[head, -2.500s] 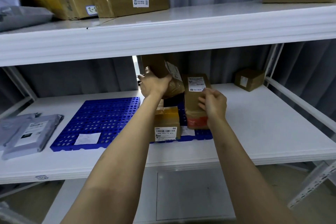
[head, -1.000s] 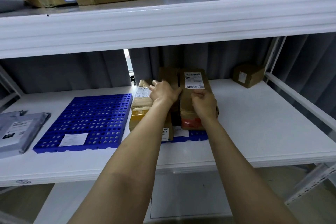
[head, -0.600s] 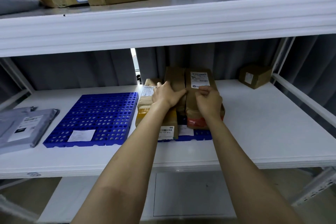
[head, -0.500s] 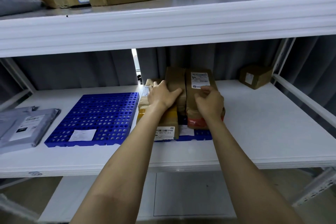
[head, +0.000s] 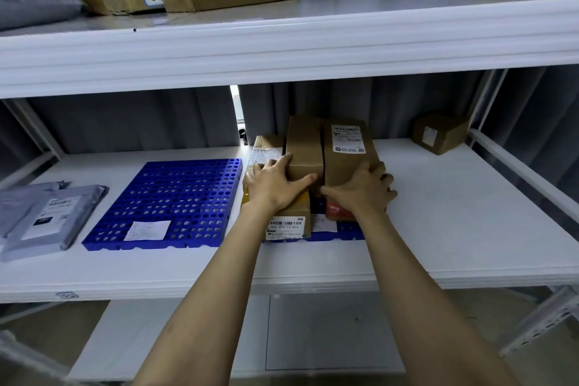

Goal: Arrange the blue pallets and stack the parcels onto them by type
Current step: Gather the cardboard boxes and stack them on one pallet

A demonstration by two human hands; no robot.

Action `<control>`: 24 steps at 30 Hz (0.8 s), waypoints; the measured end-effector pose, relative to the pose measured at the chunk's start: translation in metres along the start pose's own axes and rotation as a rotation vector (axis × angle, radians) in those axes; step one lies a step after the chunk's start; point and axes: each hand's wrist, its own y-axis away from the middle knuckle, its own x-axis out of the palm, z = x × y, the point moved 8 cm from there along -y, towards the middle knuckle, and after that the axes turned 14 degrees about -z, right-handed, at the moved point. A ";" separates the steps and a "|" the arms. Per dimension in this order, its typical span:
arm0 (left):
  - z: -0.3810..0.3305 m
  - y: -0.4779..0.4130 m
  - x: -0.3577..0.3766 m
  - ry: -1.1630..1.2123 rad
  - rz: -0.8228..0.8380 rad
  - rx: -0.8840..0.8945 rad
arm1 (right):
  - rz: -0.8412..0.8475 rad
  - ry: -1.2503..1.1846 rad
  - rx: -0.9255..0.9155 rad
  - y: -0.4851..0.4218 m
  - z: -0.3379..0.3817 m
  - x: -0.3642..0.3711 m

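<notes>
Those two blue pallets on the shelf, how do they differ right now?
The left pallet is almost bare, with only a white paper slip lying on it; the right pallet carries cardboard boxes. The left pallet shows its whole perforated top; the right pallet shows only its front edge. The left hand and right hand hold boxes on the right pallet; neither touches the left pallet. Both are blue and lie flat on one white shelf.

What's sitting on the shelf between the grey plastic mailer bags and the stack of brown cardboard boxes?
In the head view, a blue perforated plastic pallet, bearing only a white paper label.
</notes>
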 end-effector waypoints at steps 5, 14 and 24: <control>-0.004 0.003 0.008 0.020 -0.007 0.038 | -0.002 -0.011 -0.035 -0.002 -0.003 -0.003; 0.001 -0.001 -0.005 0.043 -0.119 0.022 | -0.009 -0.009 -0.046 0.000 -0.004 0.001; 0.083 -0.030 -0.001 0.214 -0.080 -0.334 | -0.218 -0.031 -0.177 0.013 0.024 -0.012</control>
